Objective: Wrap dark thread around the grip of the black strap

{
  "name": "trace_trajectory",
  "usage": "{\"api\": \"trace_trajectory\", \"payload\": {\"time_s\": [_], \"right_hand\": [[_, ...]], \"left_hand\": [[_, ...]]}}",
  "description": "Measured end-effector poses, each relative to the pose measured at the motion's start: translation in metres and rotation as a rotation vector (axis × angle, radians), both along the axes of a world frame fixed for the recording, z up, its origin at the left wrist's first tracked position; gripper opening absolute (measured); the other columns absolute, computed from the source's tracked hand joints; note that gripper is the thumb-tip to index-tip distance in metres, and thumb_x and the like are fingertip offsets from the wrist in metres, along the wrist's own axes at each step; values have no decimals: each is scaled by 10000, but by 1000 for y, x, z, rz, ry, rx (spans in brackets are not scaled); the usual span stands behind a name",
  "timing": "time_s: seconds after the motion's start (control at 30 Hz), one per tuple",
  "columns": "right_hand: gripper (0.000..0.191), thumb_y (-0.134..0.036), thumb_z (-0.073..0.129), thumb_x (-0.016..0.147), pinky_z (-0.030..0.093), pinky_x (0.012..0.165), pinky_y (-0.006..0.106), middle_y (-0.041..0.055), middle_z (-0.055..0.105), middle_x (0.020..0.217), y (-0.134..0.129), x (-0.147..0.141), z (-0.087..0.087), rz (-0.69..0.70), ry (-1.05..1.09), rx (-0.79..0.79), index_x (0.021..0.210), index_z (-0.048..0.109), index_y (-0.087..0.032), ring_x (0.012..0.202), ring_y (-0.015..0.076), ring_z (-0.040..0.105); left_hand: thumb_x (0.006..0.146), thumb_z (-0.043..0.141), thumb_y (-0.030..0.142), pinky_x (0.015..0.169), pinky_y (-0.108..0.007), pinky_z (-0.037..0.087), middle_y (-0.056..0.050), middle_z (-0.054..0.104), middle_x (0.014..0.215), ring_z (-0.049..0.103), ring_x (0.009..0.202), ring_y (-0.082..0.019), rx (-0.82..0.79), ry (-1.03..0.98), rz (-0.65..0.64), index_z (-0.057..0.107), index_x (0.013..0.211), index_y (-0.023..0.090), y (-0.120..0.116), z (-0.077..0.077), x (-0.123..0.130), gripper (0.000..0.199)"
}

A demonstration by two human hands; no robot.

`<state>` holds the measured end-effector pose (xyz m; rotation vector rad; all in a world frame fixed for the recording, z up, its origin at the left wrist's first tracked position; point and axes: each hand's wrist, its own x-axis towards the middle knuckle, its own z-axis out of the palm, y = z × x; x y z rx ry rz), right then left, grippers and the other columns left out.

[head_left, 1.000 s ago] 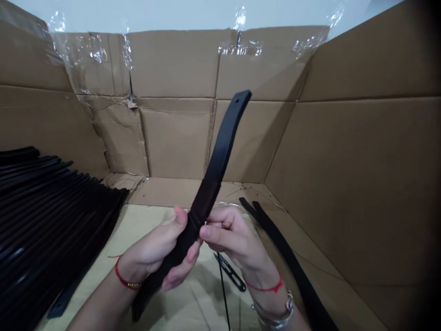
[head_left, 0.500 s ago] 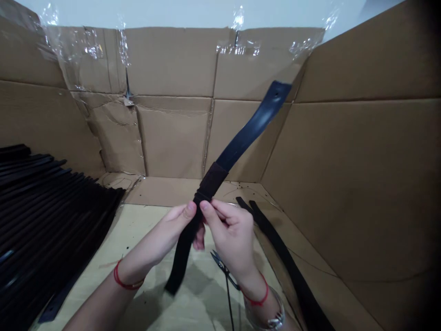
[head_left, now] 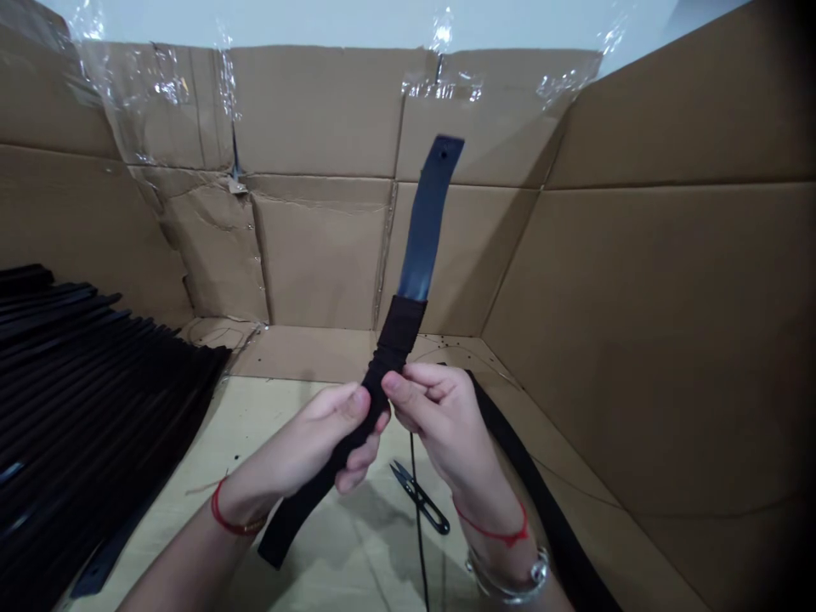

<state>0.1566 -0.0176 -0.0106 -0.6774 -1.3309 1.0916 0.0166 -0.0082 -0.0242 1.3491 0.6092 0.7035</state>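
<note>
Between my hands is a long strap, a flat, shiny dark-blue strip (head_left: 425,225) with a hole near its top end, running into a black fabric sleeve (head_left: 403,325). The sleeve is bunched just above my fingers, and its lower end hangs toward the lower left. My left hand (head_left: 344,421) is wrapped round the sleeve, thumb on top and fingers behind. Pinching the sleeve's right edge, slightly higher, is my right hand (head_left: 439,412). Black thread snips (head_left: 421,497) lie on the surface below my right hand, with a thin black cord (head_left: 421,544) by them.
A large pile of black straps (head_left: 95,408) covers the left side. More black straps (head_left: 535,484) lie along the right. Cardboard walls (head_left: 319,255), taped at the top, stand behind and on both sides of the pale work surface (head_left: 255,442). Loose threads and specks lie about.
The strap's top end has swung left and stands more upright; its lower end has moved left. My right hand has shifted slightly right, and the thread snips show more fully.
</note>
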Motion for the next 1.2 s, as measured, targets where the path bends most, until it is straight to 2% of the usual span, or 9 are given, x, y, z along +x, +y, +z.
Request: {"api": "trace_trajectory", "payload": {"time_s": [0.17, 0.27, 0.33, 0.5, 0.7, 0.87, 0.97, 1.03, 1.2], "right_hand": [[323, -387, 680, 819, 234, 372, 188, -49, 428, 467, 0, -3, -1, -119, 55, 3, 633, 566, -149, 390, 57, 321], [328, -450, 730, 762, 183, 371, 179, -69, 386, 477, 4, 0, -5, 127, 109, -101, 761, 654, -131, 388, 39, 229], [309, -432, 744, 753, 267, 389, 186, -35, 481, 518, 5, -1, -7, 44, 128, -75, 775, 670, -133, 412, 58, 336], [216, -355, 698, 810, 425, 445, 210, 7, 591, 574, -1, -13, -10, -305, 104, 69, 754, 647, -153, 502, 121, 538], [391, -347, 600, 897, 218, 334, 170, -36, 492, 442, -7, -9, -2, -51, 18, 51, 574, 486, -160, 345, 43, 313], [313, -384, 643, 861, 248, 353, 179, -60, 424, 462, -3, -5, -1, -218, 57, 50, 665, 566, -152, 371, 52, 343], [325, -453, 724, 776, 271, 361, 186, -43, 488, 502, -3, -4, -3, 25, 52, -26, 824, 674, -135, 379, 58, 354], [287, -419, 749, 757, 348, 386, 200, -11, 560, 547, -5, -5, -2, -51, 66, -5, 793, 677, -143, 417, 87, 451], [231, -338, 643, 860, 378, 387, 204, -5, 568, 527, -14, -6, 5, -140, 38, 70, 710, 631, -163, 426, 106, 502]], "left_hand": [[857, 483, 597, 429, -150, 296, 46, 443, 515, 395, 436, -42, 181, 93, 326, 486, 695, 159, 4, 0, 0, 467], [880, 290, 666, 329, -174, 203, 94, 288, 393, 243, 292, -50, -80, 39, 22, 428, 678, 199, -5, 3, -3, 526], [887, 223, 669, 340, -178, 258, 79, 357, 400, 308, 298, -66, -98, 30, -30, 447, 741, 202, -10, 5, -3, 538], [904, 367, 594, 487, -146, 325, 32, 489, 560, 438, 511, -53, 382, 90, 448, 503, 784, 168, -16, 3, 1, 463], [880, 355, 643, 403, -191, 351, 24, 501, 462, 461, 377, -91, -5, -107, -1, 520, 766, 165, -2, -2, 0, 518], [847, 524, 581, 477, -140, 339, 35, 487, 504, 441, 465, -43, 160, 24, 358, 518, 707, 148, 2, -3, 5, 455], [869, 302, 683, 359, -171, 214, 87, 314, 405, 242, 329, -38, -48, 4, 151, 452, 667, 182, -6, 0, 6, 560], [869, 230, 698, 372, -182, 250, 70, 366, 436, 283, 344, -50, -33, 19, 64, 459, 701, 186, -12, 1, 6, 585], [881, 452, 582, 469, -157, 302, 43, 464, 553, 397, 475, -46, 297, 149, 405, 486, 756, 172, -14, 0, 2, 430]]}}
